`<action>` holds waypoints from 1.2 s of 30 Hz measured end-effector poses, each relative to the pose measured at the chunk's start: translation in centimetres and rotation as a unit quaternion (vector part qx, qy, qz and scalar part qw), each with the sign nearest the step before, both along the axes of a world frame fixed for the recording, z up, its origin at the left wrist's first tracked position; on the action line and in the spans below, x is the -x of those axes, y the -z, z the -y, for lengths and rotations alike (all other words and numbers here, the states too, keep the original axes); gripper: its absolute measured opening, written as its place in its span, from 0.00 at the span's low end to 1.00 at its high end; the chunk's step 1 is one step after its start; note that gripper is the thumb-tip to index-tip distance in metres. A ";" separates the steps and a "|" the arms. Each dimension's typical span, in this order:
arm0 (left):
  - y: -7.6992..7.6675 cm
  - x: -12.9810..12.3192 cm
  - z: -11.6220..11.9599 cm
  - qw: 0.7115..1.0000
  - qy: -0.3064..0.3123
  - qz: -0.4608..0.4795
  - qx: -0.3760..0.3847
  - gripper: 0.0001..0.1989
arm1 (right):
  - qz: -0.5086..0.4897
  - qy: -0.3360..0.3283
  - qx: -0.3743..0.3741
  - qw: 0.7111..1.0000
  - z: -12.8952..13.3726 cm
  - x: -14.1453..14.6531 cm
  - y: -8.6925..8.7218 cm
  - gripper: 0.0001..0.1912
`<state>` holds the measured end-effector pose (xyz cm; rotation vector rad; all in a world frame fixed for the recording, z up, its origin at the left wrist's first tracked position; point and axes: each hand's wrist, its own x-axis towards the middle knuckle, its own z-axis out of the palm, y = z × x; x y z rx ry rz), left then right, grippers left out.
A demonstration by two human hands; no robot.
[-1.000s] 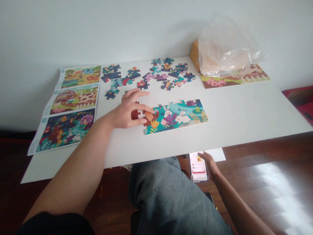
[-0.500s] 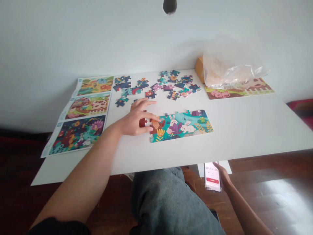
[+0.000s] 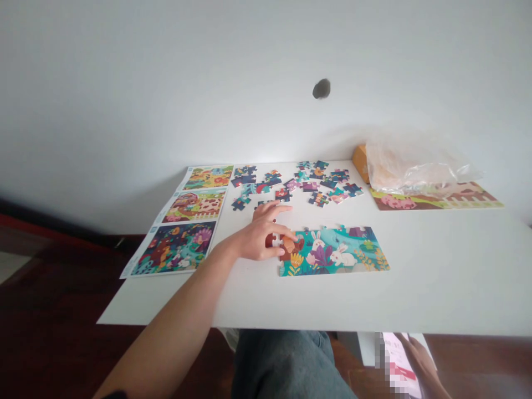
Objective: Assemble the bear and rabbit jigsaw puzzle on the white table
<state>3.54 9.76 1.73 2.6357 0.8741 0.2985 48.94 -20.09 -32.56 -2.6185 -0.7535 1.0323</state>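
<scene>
Tilting my view up has changed no visible joint in the puzzle panel (image 3: pixel 332 252) on the bench (image 3: pixel 440 244): my left hand (image 3: pixel 262 235) stays at its left end, fingers spread; my right hand (image 3: pixel 421 363) grips a phone (image 3: pixel 399 363) below.

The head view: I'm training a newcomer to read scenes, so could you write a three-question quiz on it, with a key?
1. True or false: the assembled puzzle section shows white rabbits.
2. At which part of that section is the left hand? A) its right end; B) its left end; C) its middle.
3. Fill in: the printed sheet carries ___ pictures.

Key: 1. True. 2. B. 3. Three.
</scene>
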 end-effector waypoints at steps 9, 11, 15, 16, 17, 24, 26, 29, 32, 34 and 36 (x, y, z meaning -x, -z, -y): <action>-0.5 0.7 -0.3 0.999 -0.034 0.023 -0.015 0.17 | 0.128 -0.059 0.078 0.987 -1.2 4.2 -0.8 0.56; -0.4 1.2 -0.8 0.994 -0.088 0.055 -0.038 0.16 | 0.124 -0.046 0.078 0.988 -1.4 4.6 -1.0 0.53; 0.2 1.9 -1.9 0.973 -0.192 0.100 -0.085 0.16 | 0.121 -0.035 0.061 0.990 -1.7 4.6 -1.6 0.50; 0.4 1.9 -2.0 0.970 -0.202 0.100 -0.091 0.15 | 0.122 -0.036 0.057 0.990 -1.7 4.5 -1.7 0.50; 0.6 1.9 -2.2 0.969 -0.206 0.098 -0.094 0.15 | 0.124 -0.038 0.054 0.990 -1.7 4.5 -1.8 0.50; 1.4 2.0 -2.4 0.969 -0.214 0.073 -0.098 0.17 | 0.132 -0.034 0.047 0.990 -1.5 4.4 -1.7 0.50; 1.4 2.2 -2.4 0.968 -0.221 0.069 -0.101 0.18 | 0.128 -0.034 0.040 0.990 -1.6 4.3 -1.8 0.49; 1.4 2.3 -2.5 0.967 -0.226 0.062 -0.103 0.18 | 0.122 -0.037 0.032 0.991 -1.9 4.3 -2.3 0.47; 1.4 2.3 -2.5 0.968 -0.224 0.054 -0.103 0.18 | 0.129 -0.044 0.029 0.990 -2.1 4.5 -3.1 0.45; 1.5 2.3 -2.5 0.969 -0.222 0.047 -0.102 0.19 | 0.141 -0.055 0.027 0.988 -2.1 4.7 -3.7 0.43; 1.6 2.3 -2.5 0.969 -0.223 0.040 -0.100 0.19 | 0.151 -0.080 0.015 0.985 -2.1 5.0 -4.4 0.40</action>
